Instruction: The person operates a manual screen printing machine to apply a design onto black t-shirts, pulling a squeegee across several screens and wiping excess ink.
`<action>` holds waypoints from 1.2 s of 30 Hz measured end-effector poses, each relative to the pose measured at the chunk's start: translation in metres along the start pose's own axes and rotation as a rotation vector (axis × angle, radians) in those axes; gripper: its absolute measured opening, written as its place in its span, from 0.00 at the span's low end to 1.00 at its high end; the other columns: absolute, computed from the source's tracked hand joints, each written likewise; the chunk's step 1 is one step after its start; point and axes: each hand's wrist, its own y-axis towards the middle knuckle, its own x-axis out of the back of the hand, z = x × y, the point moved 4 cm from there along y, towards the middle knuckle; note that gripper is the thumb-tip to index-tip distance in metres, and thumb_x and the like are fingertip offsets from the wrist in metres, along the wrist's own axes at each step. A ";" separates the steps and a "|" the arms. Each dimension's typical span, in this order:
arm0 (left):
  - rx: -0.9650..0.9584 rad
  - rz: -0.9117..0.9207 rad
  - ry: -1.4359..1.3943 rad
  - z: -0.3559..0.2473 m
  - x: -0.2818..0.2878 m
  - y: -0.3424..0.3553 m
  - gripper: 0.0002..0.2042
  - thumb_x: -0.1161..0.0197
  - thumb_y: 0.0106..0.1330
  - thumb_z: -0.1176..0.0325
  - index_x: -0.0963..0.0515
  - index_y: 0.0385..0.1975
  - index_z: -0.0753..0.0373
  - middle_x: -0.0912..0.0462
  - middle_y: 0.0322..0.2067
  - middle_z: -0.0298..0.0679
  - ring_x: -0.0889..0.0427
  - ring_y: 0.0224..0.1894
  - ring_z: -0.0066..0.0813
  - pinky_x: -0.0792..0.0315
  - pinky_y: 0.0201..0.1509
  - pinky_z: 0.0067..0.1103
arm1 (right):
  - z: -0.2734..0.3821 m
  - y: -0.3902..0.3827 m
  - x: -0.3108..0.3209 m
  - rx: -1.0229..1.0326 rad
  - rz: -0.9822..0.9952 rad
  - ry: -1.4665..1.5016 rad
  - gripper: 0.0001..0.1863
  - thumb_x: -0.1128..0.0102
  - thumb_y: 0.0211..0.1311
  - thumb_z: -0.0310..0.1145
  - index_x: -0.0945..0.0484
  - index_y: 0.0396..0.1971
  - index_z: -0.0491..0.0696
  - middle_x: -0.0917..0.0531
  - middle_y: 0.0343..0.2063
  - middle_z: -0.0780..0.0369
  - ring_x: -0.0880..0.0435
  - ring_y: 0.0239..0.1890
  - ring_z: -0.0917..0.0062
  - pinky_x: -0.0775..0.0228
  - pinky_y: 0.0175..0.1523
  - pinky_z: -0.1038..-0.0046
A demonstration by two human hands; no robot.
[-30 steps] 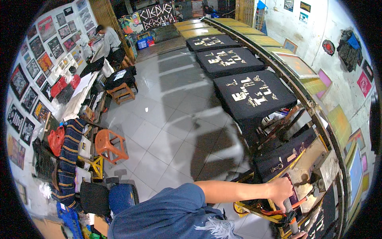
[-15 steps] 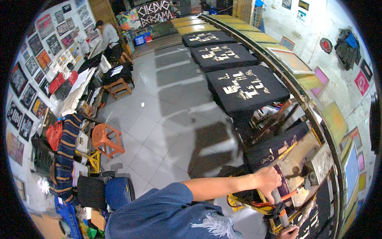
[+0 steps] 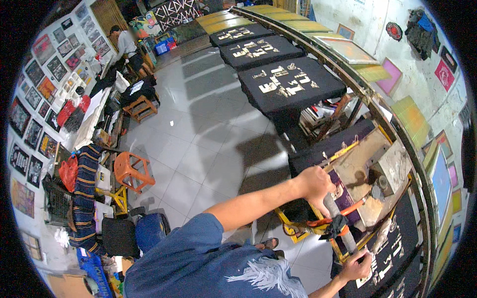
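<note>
My left hand (image 3: 313, 183) is closed round the upper end of a grey bar handle (image 3: 348, 241), which has dark wrapping partway along it. My right hand (image 3: 357, 264) grips the handle's lower end. The handle is on a yellow metal frame (image 3: 293, 228) with an orange tube (image 3: 354, 206), a worn tan panel (image 3: 360, 176) and a grey metal box (image 3: 392, 166). Just beyond it lies a dark purple printed shirt (image 3: 313, 154). A black shirt with pale print (image 3: 397, 248) lies beside my right hand. My sandaled foot (image 3: 268, 243) shows below.
Black printed shirts (image 3: 288, 84) lie in a row beside a long rail (image 3: 367, 97) with leaning screens (image 3: 348, 49). Across the tiled floor (image 3: 203, 164) are an orange stool (image 3: 133, 169), a cluttered bench (image 3: 92, 114), padded seats (image 3: 149, 231) and another person (image 3: 126, 47) bending at the far left.
Both hands have moved forward and up the picture, along with the handle and yellow frame. The view has shifted, and more of my right forearm and my sandaled foot now show.
</note>
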 end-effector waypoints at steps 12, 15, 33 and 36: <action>-0.063 -0.239 0.090 0.000 -0.001 0.000 0.39 0.32 0.37 0.18 0.24 0.13 0.57 0.22 0.13 0.42 0.17 0.19 0.42 0.23 0.25 0.32 | 0.011 0.018 0.006 -0.019 0.038 0.100 0.11 0.33 0.61 0.28 0.24 0.21 0.45 0.23 0.18 0.56 0.22 0.20 0.60 0.35 0.27 0.62; -0.080 -0.257 0.051 0.001 -0.003 0.003 0.38 0.27 0.37 0.22 0.24 0.13 0.58 0.23 0.12 0.42 0.17 0.19 0.42 0.23 0.27 0.32 | 0.014 0.023 0.007 -0.029 0.003 0.068 0.13 0.32 0.59 0.29 0.25 0.18 0.46 0.24 0.16 0.58 0.23 0.18 0.62 0.33 0.26 0.63; 0.058 -0.262 0.022 -0.072 -0.005 -0.003 0.37 0.26 0.40 0.26 0.30 0.09 0.59 0.25 0.10 0.41 0.20 0.15 0.39 0.27 0.21 0.31 | -0.049 0.029 0.014 0.012 0.003 0.072 0.11 0.37 0.52 0.29 0.31 0.18 0.49 0.30 0.16 0.58 0.27 0.18 0.61 0.35 0.25 0.61; 0.032 -0.278 0.038 -0.073 -0.006 -0.006 0.38 0.26 0.40 0.25 0.31 0.08 0.59 0.27 0.09 0.40 0.21 0.14 0.39 0.28 0.21 0.31 | -0.044 0.031 0.017 -0.026 0.017 0.074 0.12 0.37 0.53 0.29 0.31 0.18 0.48 0.30 0.16 0.58 0.26 0.19 0.61 0.34 0.26 0.61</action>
